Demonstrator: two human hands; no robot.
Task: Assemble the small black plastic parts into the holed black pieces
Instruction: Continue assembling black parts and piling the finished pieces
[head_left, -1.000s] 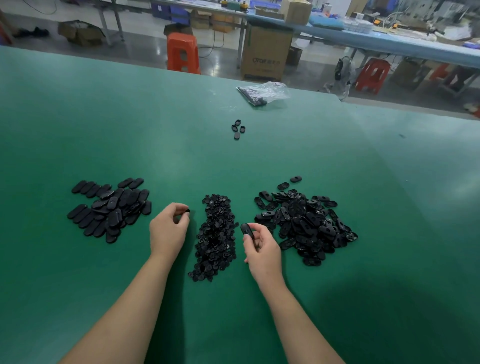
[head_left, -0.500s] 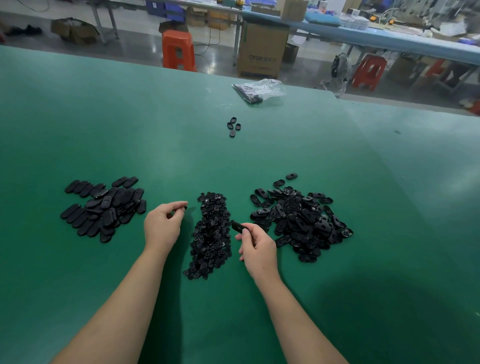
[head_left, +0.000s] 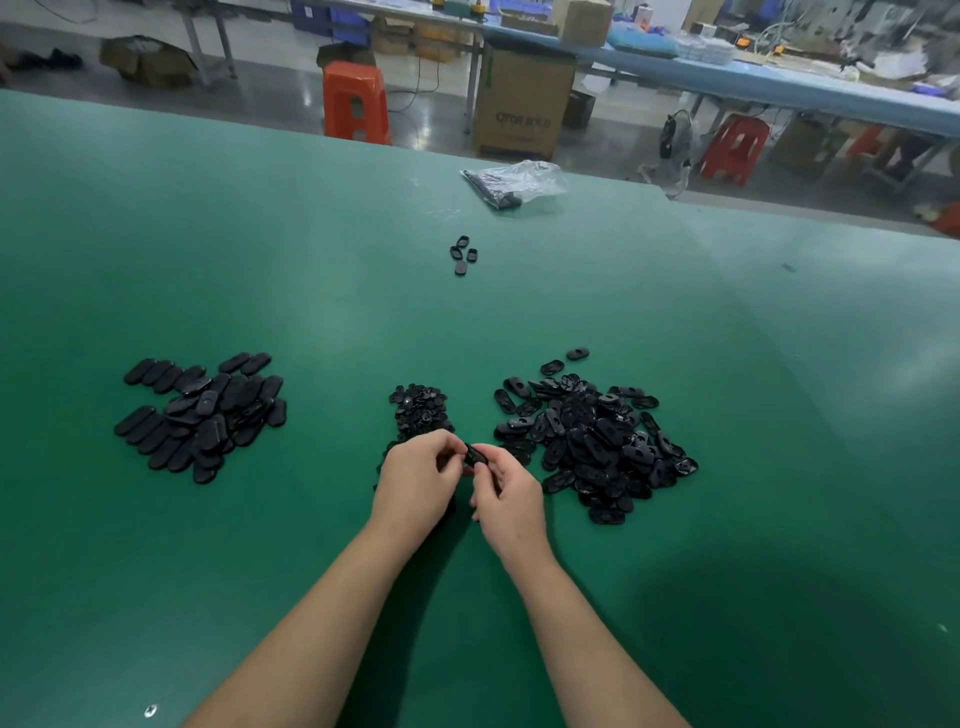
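My right hand (head_left: 506, 496) pinches a holed black oval piece (head_left: 475, 455) between thumb and fingers. My left hand (head_left: 415, 478) meets it from the left, fingertips curled at that piece; the small part it pinches is mostly hidden. Both hands hover over the near end of a narrow heap of small black parts (head_left: 418, 410). A large heap of holed black pieces (head_left: 592, 441) lies just to the right. A pile of smooth black ovals (head_left: 202, 415) lies to the left.
The green table (head_left: 727, 364) stretches far ahead. Several loose black pieces (head_left: 463, 253) lie mid-table, and a clear plastic bag (head_left: 514, 182) with dark parts sits near the far edge. Beyond it stand an orange stool (head_left: 356, 101) and a cardboard box (head_left: 522, 101).
My left hand has moved right from beside the small-parts heap to meet my right hand. My right hand has shifted slightly left with the holed piece.
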